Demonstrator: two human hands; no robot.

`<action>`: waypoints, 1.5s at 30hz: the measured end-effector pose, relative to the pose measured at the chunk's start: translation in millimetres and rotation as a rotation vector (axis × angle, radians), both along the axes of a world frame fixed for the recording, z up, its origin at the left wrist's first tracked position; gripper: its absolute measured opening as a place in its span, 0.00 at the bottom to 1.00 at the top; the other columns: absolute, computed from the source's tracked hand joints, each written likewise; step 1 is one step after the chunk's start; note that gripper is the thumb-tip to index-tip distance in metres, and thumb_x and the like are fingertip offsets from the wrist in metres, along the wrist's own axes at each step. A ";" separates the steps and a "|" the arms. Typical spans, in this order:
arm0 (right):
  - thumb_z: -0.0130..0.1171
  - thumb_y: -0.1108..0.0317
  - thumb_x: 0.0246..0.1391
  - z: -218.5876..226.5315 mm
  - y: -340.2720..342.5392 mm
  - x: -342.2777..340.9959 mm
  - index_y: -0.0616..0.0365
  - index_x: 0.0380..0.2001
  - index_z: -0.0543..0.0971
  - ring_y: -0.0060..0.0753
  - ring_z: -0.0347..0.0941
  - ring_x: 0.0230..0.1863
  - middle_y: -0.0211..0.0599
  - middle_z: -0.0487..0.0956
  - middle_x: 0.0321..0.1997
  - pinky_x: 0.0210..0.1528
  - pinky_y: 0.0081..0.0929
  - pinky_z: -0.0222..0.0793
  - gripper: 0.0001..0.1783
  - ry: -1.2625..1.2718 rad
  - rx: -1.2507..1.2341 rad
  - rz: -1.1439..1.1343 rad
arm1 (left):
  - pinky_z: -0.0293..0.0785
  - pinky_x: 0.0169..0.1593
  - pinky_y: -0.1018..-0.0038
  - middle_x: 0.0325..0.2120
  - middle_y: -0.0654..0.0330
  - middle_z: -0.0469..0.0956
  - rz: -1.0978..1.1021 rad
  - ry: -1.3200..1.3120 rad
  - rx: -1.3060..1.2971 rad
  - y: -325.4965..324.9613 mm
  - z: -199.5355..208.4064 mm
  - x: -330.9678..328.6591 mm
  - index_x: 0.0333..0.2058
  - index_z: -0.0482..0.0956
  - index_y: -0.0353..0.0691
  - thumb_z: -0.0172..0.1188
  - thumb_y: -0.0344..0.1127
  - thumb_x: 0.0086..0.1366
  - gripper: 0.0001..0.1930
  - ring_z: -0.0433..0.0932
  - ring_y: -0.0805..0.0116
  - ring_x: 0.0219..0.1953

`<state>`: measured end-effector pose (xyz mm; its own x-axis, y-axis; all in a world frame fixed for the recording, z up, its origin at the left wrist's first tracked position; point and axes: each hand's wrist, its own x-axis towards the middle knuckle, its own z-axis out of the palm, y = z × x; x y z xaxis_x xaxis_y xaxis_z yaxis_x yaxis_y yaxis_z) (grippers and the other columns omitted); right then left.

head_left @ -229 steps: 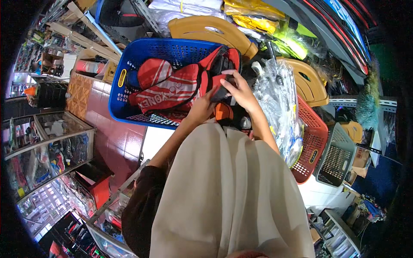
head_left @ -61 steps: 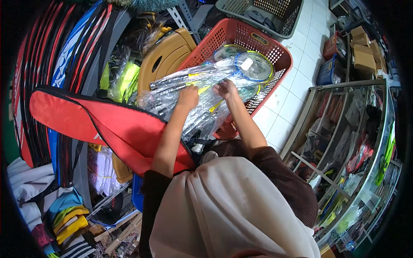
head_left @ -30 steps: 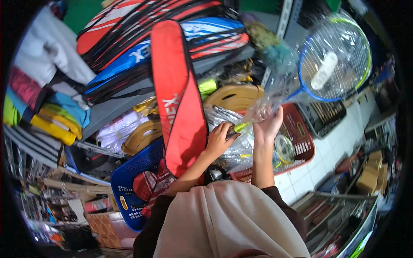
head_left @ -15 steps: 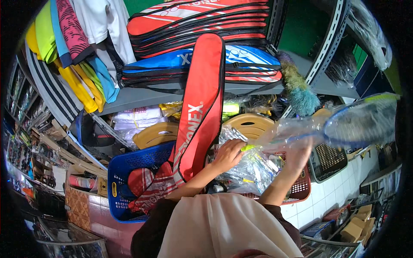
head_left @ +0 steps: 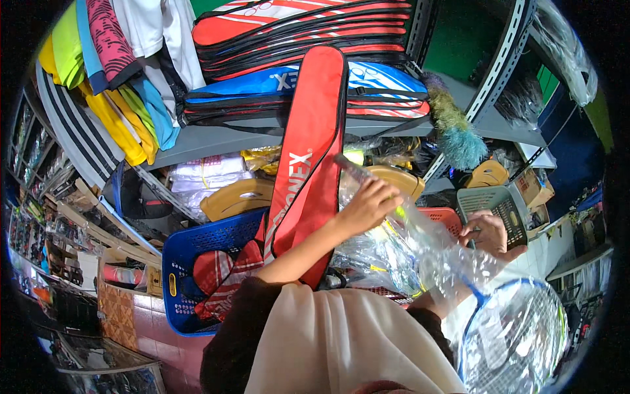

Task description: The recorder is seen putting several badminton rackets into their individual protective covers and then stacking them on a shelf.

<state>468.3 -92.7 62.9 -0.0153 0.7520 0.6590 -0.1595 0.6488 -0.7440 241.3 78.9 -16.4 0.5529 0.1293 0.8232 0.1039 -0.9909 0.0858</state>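
My left hand (head_left: 371, 205) is closed round the handle end of a badminton racket (head_left: 478, 299) in a clear plastic sleeve. The dark grip end points up and left, over a long red racket bag (head_left: 308, 148). The racket's blue-framed head hangs at the lower right. My right hand (head_left: 484, 235) is beyond the sleeve, fingers apart and partly curled, with the plastic crossing in front of its wrist and forearm. Beneath the racket, clear-wrapped goods (head_left: 371, 253) lie in a red basket (head_left: 441, 217). The red bag stands upright, leaning on the shelf.
A blue basket (head_left: 220, 230) with red patterned bags stands left, a grey basket (head_left: 499, 200) right. Behind, a grey shelf (head_left: 230, 141) holds stacked red bags (head_left: 302, 36) and a blue bag (head_left: 243, 92). Clothes (head_left: 125, 72) hang left; a fluffy duster (head_left: 459, 141) hangs by the shelf post.
The racket's head has swung from the upper right down toward me at the lower right. My left hand has risen rightward with the handle, and my right hand has shifted right, its fingers spreading.
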 end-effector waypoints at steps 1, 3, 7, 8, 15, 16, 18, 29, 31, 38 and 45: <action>0.17 0.22 0.46 -3.2 -1.6 1.4 0.64 0.48 0.70 0.42 0.72 0.35 0.60 0.70 0.45 0.31 0.28 0.74 0.56 0.007 -0.034 -0.009 | 0.62 0.50 0.60 0.39 0.58 0.70 0.028 0.006 0.019 7.8 8.9 2.0 0.40 0.71 0.43 0.55 0.28 0.51 0.15 0.67 0.59 0.45; 0.17 0.24 0.46 -9.8 1.3 6.1 0.65 0.48 0.70 0.45 0.73 0.38 0.61 0.70 0.45 0.36 0.34 0.74 0.55 0.041 0.125 0.090 | 0.61 0.51 0.61 0.38 0.58 0.70 0.056 0.030 0.008 24.6 28.6 3.5 0.40 0.72 0.43 0.55 0.28 0.52 0.14 0.67 0.59 0.45; 0.23 0.30 0.47 -22.2 -2.1 8.4 0.67 0.49 0.69 0.45 0.73 0.39 0.61 0.71 0.45 0.39 0.35 0.73 0.49 0.080 0.027 0.062 | 0.62 0.51 0.60 0.37 0.58 0.71 0.126 0.006 0.109 51.3 65.6 -6.8 0.36 0.73 0.41 0.54 0.23 0.45 0.16 0.68 0.57 0.43; 0.25 0.32 0.47 -25.1 -4.3 7.2 0.67 0.49 0.68 0.45 0.73 0.40 0.61 0.71 0.46 0.39 0.36 0.72 0.48 0.092 0.007 0.056 | 0.62 0.51 0.60 0.36 0.58 0.71 0.152 -0.010 0.108 58.8 74.6 -11.6 0.35 0.74 0.40 0.53 0.22 0.45 0.15 0.68 0.57 0.43; 0.36 0.43 0.49 -39.9 -5.4 1.6 0.70 0.50 0.67 0.46 0.73 0.43 0.61 0.71 0.47 0.44 0.39 0.70 0.39 0.105 -0.170 0.032 | 0.54 0.60 0.56 0.37 0.58 0.71 0.286 0.000 0.217 105.0 123.8 -37.2 0.35 0.74 0.40 0.50 0.20 0.45 0.15 0.68 0.59 0.47; 0.37 0.45 0.49 -42.1 -4.4 0.6 0.70 0.51 0.66 0.46 0.73 0.43 0.61 0.71 0.47 0.45 0.39 0.70 0.38 0.106 -0.203 0.033 | 0.51 0.62 0.55 0.38 0.59 0.72 0.334 0.033 0.217 109.9 127.9 -40.4 0.36 0.74 0.42 0.51 0.21 0.47 0.15 0.67 0.61 0.49; 0.40 0.48 0.49 -46.2 -1.3 -1.3 0.71 0.51 0.66 0.47 0.73 0.44 0.61 0.71 0.47 0.47 0.40 0.69 0.36 0.108 -0.278 0.046 | 0.49 0.63 0.55 0.39 0.60 0.72 0.368 0.037 0.222 118.0 133.0 -47.5 0.36 0.74 0.42 0.51 0.21 0.47 0.16 0.67 0.61 0.50; 0.55 0.74 0.39 -51.8 26.6 -22.1 0.77 0.54 0.61 0.44 0.72 0.50 0.58 0.73 0.48 0.55 0.36 0.65 0.35 0.328 -0.733 0.238 | 0.40 0.63 0.46 0.61 0.51 0.52 0.726 -0.151 -0.020 114.5 97.0 -79.7 0.58 0.59 0.45 0.61 0.31 0.51 0.34 0.49 0.53 0.64; 0.55 0.73 0.40 -54.2 30.2 -25.8 0.77 0.54 0.61 0.42 0.73 0.48 0.56 0.73 0.49 0.54 0.34 0.65 0.35 0.361 -0.732 0.272 | 0.41 0.63 0.45 0.63 0.48 0.44 0.821 -0.088 -0.077 96.4 73.5 -93.6 0.62 0.49 0.44 0.66 0.36 0.49 0.44 0.44 0.49 0.66; 0.57 0.70 0.43 -72.6 57.9 -9.6 0.74 0.51 0.66 0.38 0.75 0.43 0.50 0.76 0.44 0.51 0.29 0.68 0.30 0.176 -0.794 0.241 | 0.41 0.60 0.38 0.64 0.44 0.40 0.850 -0.061 -0.674 54.5 -5.8 -119.2 0.61 0.53 0.39 0.52 0.38 0.61 0.30 0.40 0.39 0.65; 0.56 0.78 0.49 -78.6 85.5 -30.9 0.70 0.51 0.68 0.26 0.72 0.45 0.43 0.75 0.47 0.48 0.24 0.67 0.23 0.001 -0.807 -0.082 | 0.39 0.66 0.61 0.61 0.42 0.53 0.628 -0.290 -0.659 68.2 3.3 -114.4 0.57 0.60 0.34 0.39 0.35 0.67 0.21 0.45 0.46 0.65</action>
